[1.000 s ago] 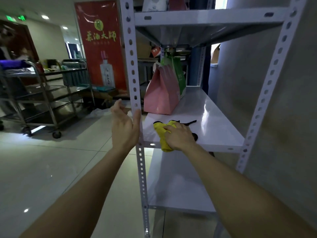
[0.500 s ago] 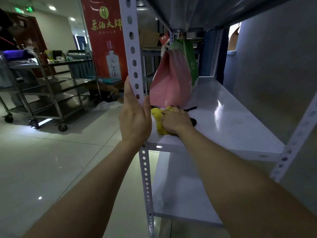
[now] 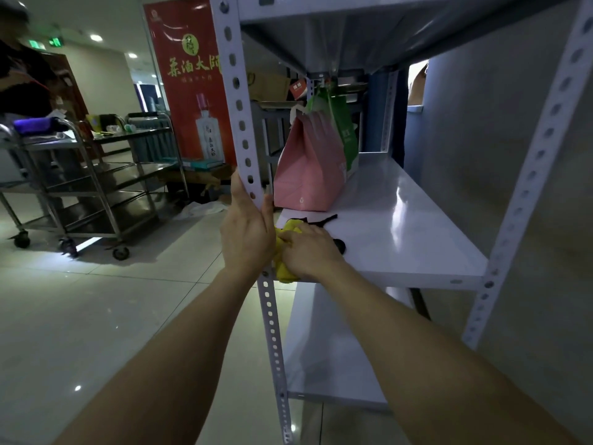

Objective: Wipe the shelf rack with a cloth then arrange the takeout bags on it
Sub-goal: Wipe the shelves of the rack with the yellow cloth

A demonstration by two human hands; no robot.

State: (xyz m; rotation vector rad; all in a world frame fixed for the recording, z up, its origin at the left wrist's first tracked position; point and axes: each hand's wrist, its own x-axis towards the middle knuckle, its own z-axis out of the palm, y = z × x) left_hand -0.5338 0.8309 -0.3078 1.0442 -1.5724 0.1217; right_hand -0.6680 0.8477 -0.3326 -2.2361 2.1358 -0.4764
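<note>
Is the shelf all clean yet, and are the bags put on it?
Not finished. A pink bag and a green bag already stand at the back of the middle shelf. The right hand holds the yellow cloth on that shelf's front corner, while the left hand grips the upright post. How much is wiped I cannot tell; the lower shelf and tidying the bags look left to do.

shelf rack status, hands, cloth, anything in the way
Left hand grips front post. Right hand holds yellow cloth on middle shelf corner. Pink bag and green bag stand just behind, in the wipe path.
</note>
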